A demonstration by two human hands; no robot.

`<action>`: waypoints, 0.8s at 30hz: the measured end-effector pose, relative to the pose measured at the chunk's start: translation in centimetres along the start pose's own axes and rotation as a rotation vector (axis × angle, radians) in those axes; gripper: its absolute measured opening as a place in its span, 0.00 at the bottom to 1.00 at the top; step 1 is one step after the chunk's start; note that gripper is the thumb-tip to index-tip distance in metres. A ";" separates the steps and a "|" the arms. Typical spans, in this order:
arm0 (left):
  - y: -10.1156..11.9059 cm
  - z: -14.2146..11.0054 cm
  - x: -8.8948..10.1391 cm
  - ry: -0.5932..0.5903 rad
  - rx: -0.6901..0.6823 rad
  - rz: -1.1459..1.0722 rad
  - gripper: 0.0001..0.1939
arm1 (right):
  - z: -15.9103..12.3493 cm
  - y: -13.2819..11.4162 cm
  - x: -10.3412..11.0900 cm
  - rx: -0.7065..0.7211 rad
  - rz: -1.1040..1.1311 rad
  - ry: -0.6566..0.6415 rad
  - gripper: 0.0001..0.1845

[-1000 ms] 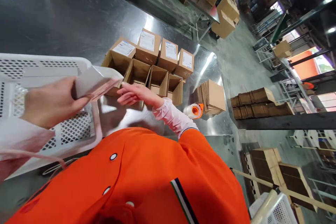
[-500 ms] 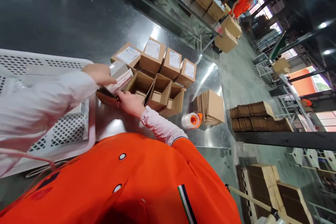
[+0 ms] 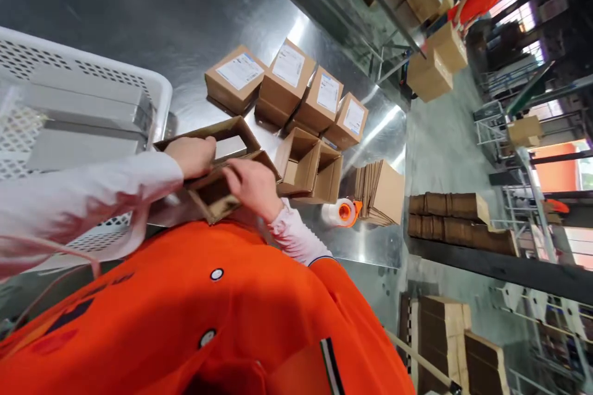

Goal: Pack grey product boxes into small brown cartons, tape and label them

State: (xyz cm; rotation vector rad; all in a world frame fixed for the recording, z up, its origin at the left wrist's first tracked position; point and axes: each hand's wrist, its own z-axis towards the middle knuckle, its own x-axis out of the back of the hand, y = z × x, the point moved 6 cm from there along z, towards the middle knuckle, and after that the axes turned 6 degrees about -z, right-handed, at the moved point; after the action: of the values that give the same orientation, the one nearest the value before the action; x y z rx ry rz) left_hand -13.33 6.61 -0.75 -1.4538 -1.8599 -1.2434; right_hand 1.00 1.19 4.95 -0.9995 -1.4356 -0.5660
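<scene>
Bench (image 3: 152, 18) with open cartons (image 3: 299, 160) near its front edge: a silver box (image 3: 231, 147) lies inside one carton (image 3: 225, 131), whose near wall is overlapped by the left hand (image 3: 192, 157) and right hand (image 3: 254, 188), slightly apart, their grip not discernible. A tape roll (image 3: 330, 214) sits beside flattened cardboard (image 3: 386, 191) toward the bench's right edge.

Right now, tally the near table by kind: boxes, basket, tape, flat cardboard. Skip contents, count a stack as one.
Closed labelled boxes: 4
Open boxes: 4
White basket: 1
Tape roll: 1
Flat cardboard stack: 1
Total: 11
</scene>
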 end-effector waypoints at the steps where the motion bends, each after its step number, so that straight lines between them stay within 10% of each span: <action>1: 0.3 0.2 -0.1 -0.013 0.001 0.018 0.23 | 0.5 1.8 0.8 -0.063 -0.019 0.049 0.20; 6: 0.5 1.2 -0.4 -0.086 0.041 0.046 0.24 | 3.1 7.5 1.4 -0.200 -0.071 0.109 0.22; 19: 0.7 -0.7 1.1 -0.085 0.025 0.048 0.31 | 3.5 8.7 -1.9 -0.237 0.066 0.121 0.27; 24: -7.5 -4.5 5.6 0.242 0.086 0.022 0.36 | 3.2 9.6 -2.4 -0.245 0.109 0.175 0.26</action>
State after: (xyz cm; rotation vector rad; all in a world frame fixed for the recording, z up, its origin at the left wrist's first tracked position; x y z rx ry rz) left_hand -22.84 5.40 3.14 -1.2164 -1.7097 -1.2519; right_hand 6.99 8.12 0.08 -1.1834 -1.1685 -0.7428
